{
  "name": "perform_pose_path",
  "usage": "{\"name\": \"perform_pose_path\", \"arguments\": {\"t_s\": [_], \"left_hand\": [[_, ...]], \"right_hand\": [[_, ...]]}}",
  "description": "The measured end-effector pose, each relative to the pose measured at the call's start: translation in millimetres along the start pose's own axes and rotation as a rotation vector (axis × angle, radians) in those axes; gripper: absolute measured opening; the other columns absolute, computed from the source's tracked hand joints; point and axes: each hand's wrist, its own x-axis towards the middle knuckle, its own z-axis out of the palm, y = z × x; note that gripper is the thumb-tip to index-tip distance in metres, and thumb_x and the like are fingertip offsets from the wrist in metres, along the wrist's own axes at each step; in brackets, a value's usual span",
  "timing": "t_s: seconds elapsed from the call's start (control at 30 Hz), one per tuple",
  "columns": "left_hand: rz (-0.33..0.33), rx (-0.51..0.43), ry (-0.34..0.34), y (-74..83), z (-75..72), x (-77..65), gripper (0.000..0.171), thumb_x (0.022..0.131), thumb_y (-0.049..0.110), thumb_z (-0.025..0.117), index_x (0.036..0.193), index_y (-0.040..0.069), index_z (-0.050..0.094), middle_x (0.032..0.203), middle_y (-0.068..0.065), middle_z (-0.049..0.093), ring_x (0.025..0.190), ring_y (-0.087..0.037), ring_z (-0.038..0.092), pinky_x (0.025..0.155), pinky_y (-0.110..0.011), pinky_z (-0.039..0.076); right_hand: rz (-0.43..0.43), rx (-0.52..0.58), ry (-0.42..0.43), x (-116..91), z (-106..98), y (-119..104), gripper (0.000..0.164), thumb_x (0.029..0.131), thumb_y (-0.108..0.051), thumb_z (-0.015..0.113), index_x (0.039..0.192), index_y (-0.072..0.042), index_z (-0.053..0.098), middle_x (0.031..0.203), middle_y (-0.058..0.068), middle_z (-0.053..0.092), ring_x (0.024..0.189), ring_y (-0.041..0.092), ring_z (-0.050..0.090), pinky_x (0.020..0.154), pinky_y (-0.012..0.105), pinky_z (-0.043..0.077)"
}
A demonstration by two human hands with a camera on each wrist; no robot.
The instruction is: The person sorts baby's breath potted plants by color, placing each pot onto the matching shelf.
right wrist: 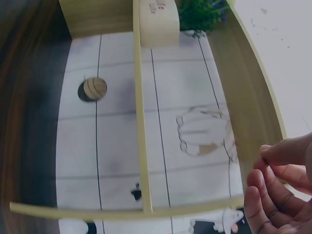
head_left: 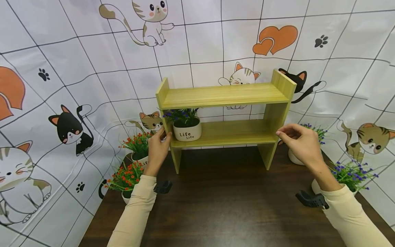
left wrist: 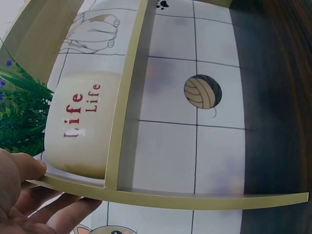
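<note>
A two-tier wooden shelf [head_left: 222, 95] stands on the dark table. My left hand [head_left: 158, 148] grips the front edge of its left side panel; in the left wrist view, the thumb [left wrist: 33, 166] lies on the inner side and the other fingers are outside. Close by, on the middle board, sits a white "Life" pot [head_left: 187, 132] with purple-flowered greenery. At the right side panel [head_left: 276, 116] is my right hand [head_left: 300, 142], fingers loosely bent with thumb and forefinger tips together. Nothing shows between them; whether they touch the panel is unclear.
Two pots with red flowers [head_left: 127, 176] stand left of the shelf, close to my left forearm. Right of it, two pots with purple flowers [head_left: 355, 175] are partly behind my right hand and arm. Cat-print sheeting [head_left: 200, 44] covers the walls behind the dark table [head_left: 222, 206].
</note>
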Motion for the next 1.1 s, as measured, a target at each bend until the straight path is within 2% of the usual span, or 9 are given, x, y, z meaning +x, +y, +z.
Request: {"name": "perform_pose_path", "arguments": {"t_s": [0.13,0.6,0.67,0.7,0.73,0.83,0.9,1.03,1.1], "left_hand": [[-0.005,-0.004,-0.005,-1.0,0.4,0.1,0.04,0.108,0.012,0.063,0.147,0.006,0.064,0.134,-0.023,0.072,0.118,-0.04,0.074,0.093,-0.055,0.063],[-0.002,0.006,-0.005,-0.4,0.7,-0.5,0.038,0.108,0.013,0.063,0.145,0.005,0.066,0.133,-0.023,0.073,0.119,-0.04,0.074,0.095,-0.056,0.062],[0.004,0.003,-0.003,-0.8,0.8,-0.4,0.037,0.108,0.012,0.063,0.144,0.004,0.067,0.132,-0.024,0.073,0.119,-0.04,0.074,0.095,-0.056,0.062],[0.005,0.003,-0.003,-1.0,0.8,-0.3,0.037,0.108,0.012,0.063,0.143,0.004,0.067,0.132,-0.023,0.073,0.119,-0.04,0.074,0.095,-0.056,0.062],[0.005,0.002,-0.003,-1.0,0.8,-0.2,0.037,0.108,0.012,0.063,0.143,0.004,0.067,0.132,-0.023,0.073,0.119,-0.039,0.074,0.095,-0.056,0.062],[0.006,-0.003,-0.002,-1.1,1.0,0.4,0.036,0.108,0.012,0.063,0.143,0.004,0.067,0.133,-0.023,0.073,0.12,-0.039,0.073,0.096,-0.056,0.062],[0.006,-0.007,-0.003,-0.4,0.8,0.6,0.036,0.108,0.012,0.063,0.143,0.004,0.067,0.133,-0.023,0.072,0.12,-0.04,0.073,0.096,-0.056,0.061],[0.001,-0.014,-0.006,1.4,0.2,-0.4,0.038,0.108,0.012,0.063,0.145,0.005,0.066,0.133,-0.025,0.072,0.121,-0.041,0.073,0.096,-0.057,0.061],[-0.004,-0.014,-0.007,1.9,0.0,-1.2,0.039,0.108,0.013,0.063,0.147,0.006,0.065,0.133,-0.026,0.072,0.121,-0.041,0.073,0.096,-0.057,0.061]], "right_hand": [[0.04,-0.034,-0.004,-6.1,-20.2,10.6,0.015,0.099,-0.019,0.078,0.104,-0.005,0.08,0.08,-0.033,0.063,0.071,-0.013,0.059,0.066,0.006,0.046],[0.134,-0.164,0.054,-32.7,-91.8,38.8,0.021,0.103,-0.016,0.072,0.111,0.003,0.074,0.077,-0.048,0.053,0.067,-0.021,0.052,0.06,0.005,0.042],[0.144,-0.176,0.067,-36.8,-101.1,43.0,0.015,0.104,-0.015,0.069,0.109,-0.001,0.073,0.078,-0.048,0.051,0.067,-0.021,0.05,0.06,0.005,0.04],[0.15,-0.166,0.079,-38.8,-105.8,45.4,0.007,0.105,-0.014,0.068,0.106,-0.009,0.074,0.078,-0.047,0.051,0.066,-0.021,0.05,0.06,0.006,0.04],[0.151,-0.138,0.093,-40.5,-110.2,47.9,0.01,0.105,-0.012,0.066,0.103,-0.019,0.073,0.078,-0.046,0.052,0.066,-0.02,0.05,0.061,0.005,0.04],[0.118,-0.048,0.148,-44.2,-121.6,56.9,0.044,0.105,-0.002,0.063,0.096,-0.045,0.065,0.08,-0.046,0.054,0.065,-0.02,0.05,0.063,0.0,0.038],[0.09,-0.015,0.185,-46.2,-128.6,64.9,0.059,0.105,0.001,0.062,0.094,-0.057,0.058,0.079,-0.048,0.055,0.062,-0.022,0.05,0.062,-0.002,0.037],[0.067,-0.024,0.262,-52.0,-140.0,106.5,0.059,0.104,0.0,0.062,0.092,-0.058,0.059,0.079,-0.05,0.054,0.06,-0.025,0.048,0.06,-0.004,0.037],[0.037,-0.036,0.295,-56.9,-145.1,154.6,0.053,0.106,-0.005,0.063,0.095,-0.057,0.06,0.083,-0.05,0.054,0.063,-0.027,0.047,0.059,-0.004,0.036]]}}
